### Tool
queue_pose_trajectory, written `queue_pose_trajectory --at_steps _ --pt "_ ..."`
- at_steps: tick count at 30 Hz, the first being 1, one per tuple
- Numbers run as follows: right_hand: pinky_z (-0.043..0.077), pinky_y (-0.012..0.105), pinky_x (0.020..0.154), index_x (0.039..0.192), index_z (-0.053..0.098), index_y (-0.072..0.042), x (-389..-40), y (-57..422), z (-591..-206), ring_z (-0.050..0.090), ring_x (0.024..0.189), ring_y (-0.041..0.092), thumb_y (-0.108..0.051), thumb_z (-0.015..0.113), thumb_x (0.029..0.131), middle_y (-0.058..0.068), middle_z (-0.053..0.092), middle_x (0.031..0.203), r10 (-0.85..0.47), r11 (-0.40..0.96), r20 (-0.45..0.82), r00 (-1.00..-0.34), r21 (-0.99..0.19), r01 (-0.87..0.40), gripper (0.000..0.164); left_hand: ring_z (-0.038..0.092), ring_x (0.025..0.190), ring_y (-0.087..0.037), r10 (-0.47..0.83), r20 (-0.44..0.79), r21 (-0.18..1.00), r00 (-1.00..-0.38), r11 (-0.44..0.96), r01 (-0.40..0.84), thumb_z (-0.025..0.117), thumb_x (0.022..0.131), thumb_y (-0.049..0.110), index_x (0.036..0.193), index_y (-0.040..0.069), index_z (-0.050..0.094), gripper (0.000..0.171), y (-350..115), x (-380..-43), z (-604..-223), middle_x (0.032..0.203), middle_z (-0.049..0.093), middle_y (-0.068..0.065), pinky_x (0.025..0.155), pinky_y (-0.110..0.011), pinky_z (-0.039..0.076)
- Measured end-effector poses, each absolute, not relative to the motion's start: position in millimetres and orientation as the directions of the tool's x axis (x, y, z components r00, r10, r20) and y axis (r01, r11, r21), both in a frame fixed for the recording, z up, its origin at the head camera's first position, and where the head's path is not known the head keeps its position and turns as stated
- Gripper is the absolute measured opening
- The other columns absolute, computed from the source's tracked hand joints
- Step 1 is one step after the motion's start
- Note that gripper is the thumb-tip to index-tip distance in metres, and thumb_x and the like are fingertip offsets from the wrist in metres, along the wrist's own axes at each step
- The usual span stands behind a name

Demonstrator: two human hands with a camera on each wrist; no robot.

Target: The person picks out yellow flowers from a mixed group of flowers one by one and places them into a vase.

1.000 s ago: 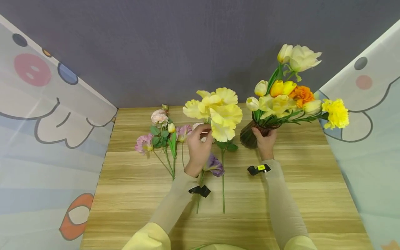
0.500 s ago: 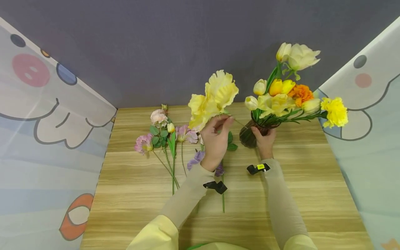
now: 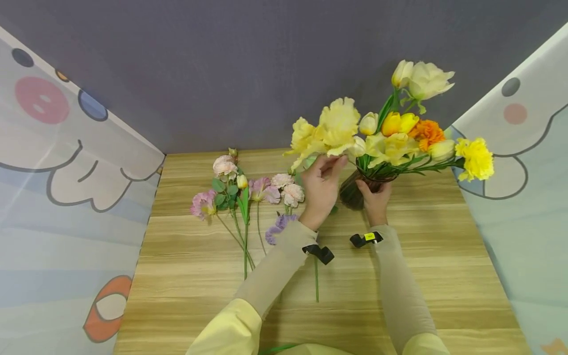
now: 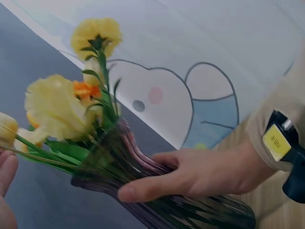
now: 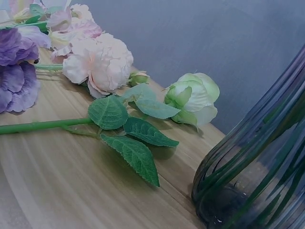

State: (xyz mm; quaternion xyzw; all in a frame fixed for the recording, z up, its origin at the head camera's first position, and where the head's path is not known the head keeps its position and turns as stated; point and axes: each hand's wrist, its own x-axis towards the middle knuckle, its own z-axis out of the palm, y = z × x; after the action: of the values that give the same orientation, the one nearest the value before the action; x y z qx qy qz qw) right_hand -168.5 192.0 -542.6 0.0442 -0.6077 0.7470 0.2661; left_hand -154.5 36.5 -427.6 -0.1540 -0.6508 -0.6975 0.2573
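Note:
My left hand (image 3: 323, 187) pinches the thin stem of a large yellow ruffled flower (image 3: 339, 123) just below its bloom. In the left wrist view the stem (image 4: 47, 161) runs from the fingertips at the left edge to the mouth of a ribbed, purplish glass vase (image 4: 102, 167). Tilted on the table, the vase holds yellow and white tulips, an orange bloom (image 3: 427, 134), a yellow carnation (image 3: 475, 160) and a large white flower (image 3: 429, 81). My right hand (image 4: 167, 179) grips the vase below its flared rim, thumb on one side. Stems show through the glass.
Loose flowers lie on the wooden table (image 3: 186, 286) to the left: pink roses (image 3: 225, 166), a white tulip (image 3: 241, 181), purple blooms (image 3: 278, 229). A pale green rose (image 5: 195, 98) lies near the vase base. A grey wall (image 3: 248, 74) stands behind, with printed panels at both sides.
My left hand has moved right and carried the yellow flower over to the vase, turning its bloom upward and its stem toward the mouth. The right hand stays on the vase.

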Motion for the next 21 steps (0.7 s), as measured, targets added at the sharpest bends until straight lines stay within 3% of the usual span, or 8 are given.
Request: queue_pose_trajectory --at_steps 1,3,7,10,15,16,19,21 --pt "0.047 0.022 0.074 0.123 0.065 -0.013 -168.7 191.8 -542.7 0.058 0.082 0.005 -0.018 0.089 0.084 -0.007 0.065 0.098 0.343 -0.123 0.392 -0.854 -0.882 -0.454 0.046 0.074 0.083 -0.041 -0.146 0.549 0.832 -0.823 0.005 0.555 0.069 0.096 -0.004 0.097 -0.012 0.07 0.009 37.3 -155.4 -429.2 0.09 0.073 -0.028 0.08 -0.027 0.062" --pt "0.046 0.022 0.072 0.122 0.065 -0.011 -168.9 191.4 -542.6 0.058 0.079 0.005 -0.018 0.089 0.084 -0.007 0.065 0.096 0.342 -0.132 0.397 -0.852 -0.877 -0.462 0.046 0.07 0.065 -0.035 -0.126 0.553 0.833 -0.824 0.074 0.548 0.07 0.097 -0.001 0.096 -0.01 0.072 0.01 38.2 -157.2 -432.9 0.073 0.068 -0.024 0.067 -0.019 0.057" --pt "0.046 0.021 0.071 0.121 0.065 -0.012 -168.5 191.6 -542.5 0.057 0.078 0.005 -0.022 0.09 0.083 -0.007 0.064 0.094 0.342 -0.134 0.393 -0.853 -0.879 -0.458 0.046 0.068 0.06 -0.026 -0.073 0.543 0.83 -0.837 0.198 0.521 0.07 0.099 0.007 0.106 -0.006 0.074 0.015 40.1 -160.5 -439.9 0.077 0.071 -0.019 0.062 -0.015 0.051" --pt "0.048 0.022 0.073 0.121 0.064 -0.013 -167.7 192.0 -541.5 0.058 0.082 0.005 -0.02 0.089 0.084 -0.006 0.065 0.097 0.344 -0.139 0.379 -0.859 -0.884 -0.446 0.046 0.073 0.07 -0.022 -0.024 0.494 0.846 -0.869 0.242 0.475 0.069 0.101 0.013 0.111 -0.003 0.074 0.02 42.6 -163.6 -444.9 0.093 0.077 -0.017 0.067 -0.014 0.053" --pt "0.05 0.022 0.081 0.125 0.064 -0.014 -167.3 192.5 -539.6 0.061 0.091 0.006 -0.014 0.087 0.085 -0.007 0.067 0.106 0.345 -0.145 0.375 -0.86 -0.884 -0.444 0.047 0.075 0.081 -0.022 -0.001 0.419 0.891 -0.908 0.196 0.411 0.067 0.102 0.015 0.109 -0.003 0.076 0.021 46.6 -170.6 -449.2 0.099 0.078 -0.016 0.073 -0.014 0.056" --pt "0.05 0.022 0.082 0.126 0.064 -0.014 -167.5 192.5 -539.7 0.061 0.092 0.006 -0.014 0.087 0.085 -0.007 0.067 0.107 0.348 -0.138 0.378 -0.858 -0.884 -0.446 0.047 0.076 0.09 -0.023 -0.004 0.42 0.892 -0.908 0.187 0.412 0.068 0.102 0.014 0.109 -0.004 0.076 0.021 46.7 -171.8 -449.2 0.103 0.077 -0.016 0.08 -0.016 0.057" --pt "0.05 0.022 0.082 0.125 0.064 -0.012 -169.4 193.3 -543.7 0.061 0.091 0.007 -0.01 0.087 0.084 -0.006 0.068 0.106 0.359 -0.141 0.373 -0.855 -0.884 -0.445 0.047 0.076 0.09 -0.024 0.001 0.453 0.873 -0.891 0.204 0.444 0.067 0.102 0.011 0.109 -0.004 0.075 0.019 43.9 -174.3 -447.0 0.102 0.077 -0.017 0.082 -0.018 0.058" --pt "0.049 0.022 0.08 0.124 0.065 -0.011 -172.4 195.1 -550.5 0.061 0.088 0.006 -0.01 0.088 0.083 -0.006 0.067 0.103 0.368 -0.13 0.371 -0.852 -0.887 -0.443 0.047 0.075 0.08 -0.024 0.015 0.493 0.846 -0.87 0.224 0.484 0.065 0.103 0.01 0.109 -0.005 0.074 0.019 40.2 -175.2 -442.8 0.099 0.077 -0.017 0.076 -0.018 0.058"
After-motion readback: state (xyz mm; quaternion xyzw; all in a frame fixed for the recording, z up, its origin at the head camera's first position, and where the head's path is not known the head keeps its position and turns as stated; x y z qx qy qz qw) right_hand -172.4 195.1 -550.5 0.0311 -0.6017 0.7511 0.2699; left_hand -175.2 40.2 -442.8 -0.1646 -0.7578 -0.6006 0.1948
